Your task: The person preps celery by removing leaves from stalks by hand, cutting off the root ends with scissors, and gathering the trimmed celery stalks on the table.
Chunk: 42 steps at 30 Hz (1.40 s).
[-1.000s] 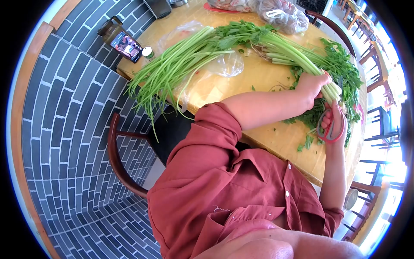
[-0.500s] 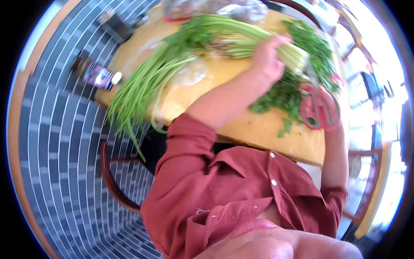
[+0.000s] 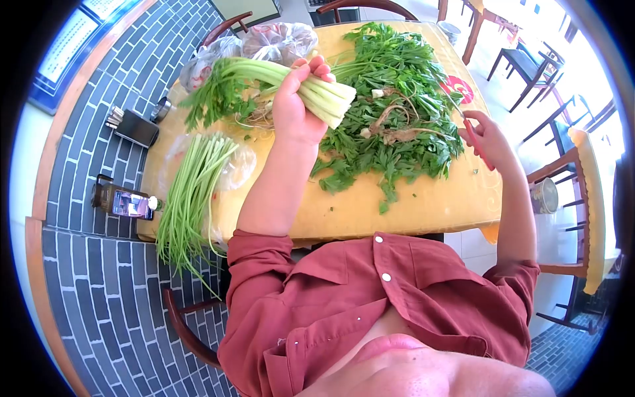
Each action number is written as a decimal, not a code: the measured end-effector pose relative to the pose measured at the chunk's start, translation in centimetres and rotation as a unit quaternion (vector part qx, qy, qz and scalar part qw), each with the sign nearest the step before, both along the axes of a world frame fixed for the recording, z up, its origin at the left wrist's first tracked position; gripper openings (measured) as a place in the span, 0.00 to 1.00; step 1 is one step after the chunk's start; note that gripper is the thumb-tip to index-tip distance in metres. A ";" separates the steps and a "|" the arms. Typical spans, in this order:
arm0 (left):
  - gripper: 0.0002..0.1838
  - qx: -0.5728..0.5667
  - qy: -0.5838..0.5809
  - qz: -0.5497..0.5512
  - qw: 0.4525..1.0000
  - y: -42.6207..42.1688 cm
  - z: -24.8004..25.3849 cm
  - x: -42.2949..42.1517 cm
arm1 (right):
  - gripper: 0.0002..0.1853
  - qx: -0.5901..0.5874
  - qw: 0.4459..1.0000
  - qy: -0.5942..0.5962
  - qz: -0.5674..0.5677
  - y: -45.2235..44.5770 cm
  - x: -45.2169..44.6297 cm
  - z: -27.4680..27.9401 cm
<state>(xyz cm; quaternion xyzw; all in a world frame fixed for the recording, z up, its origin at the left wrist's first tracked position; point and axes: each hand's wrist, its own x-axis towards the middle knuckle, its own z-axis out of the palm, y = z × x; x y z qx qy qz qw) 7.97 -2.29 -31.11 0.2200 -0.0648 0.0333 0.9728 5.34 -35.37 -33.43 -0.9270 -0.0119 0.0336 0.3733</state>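
Note:
My left hand [image 3: 296, 106] is closed around a bunch of celery [image 3: 331, 102] above the table. The pale cut ends point right, and its leafy tops droop to the left. Near the table's right edge, my right hand [image 3: 493, 137] grips red-handled scissors [image 3: 477, 143]; their blades point up and left, beside the greens. Between the hands spreads a pile of leafy greens [image 3: 397, 73] with cut-off roots [image 3: 400, 127] lying on it. Thin green stalks [image 3: 195, 178] lie at the table's left, their ends hanging over the edge.
Filled plastic bags [image 3: 278, 43] sit at the back left of the yellow-covered table [image 3: 410, 205]. Along the brick wall stand a bottle [image 3: 129, 202] and a dark chopstick holder [image 3: 137, 129]. A chair [image 3: 188, 331] is at lower left; more chairs [image 3: 529, 69] stand to the right.
My left hand has moved left with the celery, away from the scissors. The scissors have swung from beside the celery's cut end to the pile's right side. The view has shifted.

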 end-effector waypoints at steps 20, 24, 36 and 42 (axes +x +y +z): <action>0.33 0.218 -0.124 -0.327 0.911 6.0 2.3 -5.7 | 0.11 -0.271 0.938 -0.200 0.078 0.6 0.4 -0.5; 0.33 0.164 -0.165 -0.384 0.894 5.7 0.0 -4.8 | 0.14 0.016 0.925 -0.342 0.164 4.9 3.2 1.2; 0.31 0.271 -0.090 -0.371 0.883 5.5 -3.8 -5.0 | 0.17 0.149 0.914 -0.356 0.127 12.1 7.6 1.7; 0.31 0.253 -0.068 -0.357 0.897 5.8 -4.5 -4.6 | 0.09 0.097 0.901 -0.400 0.136 11.9 7.8 0.8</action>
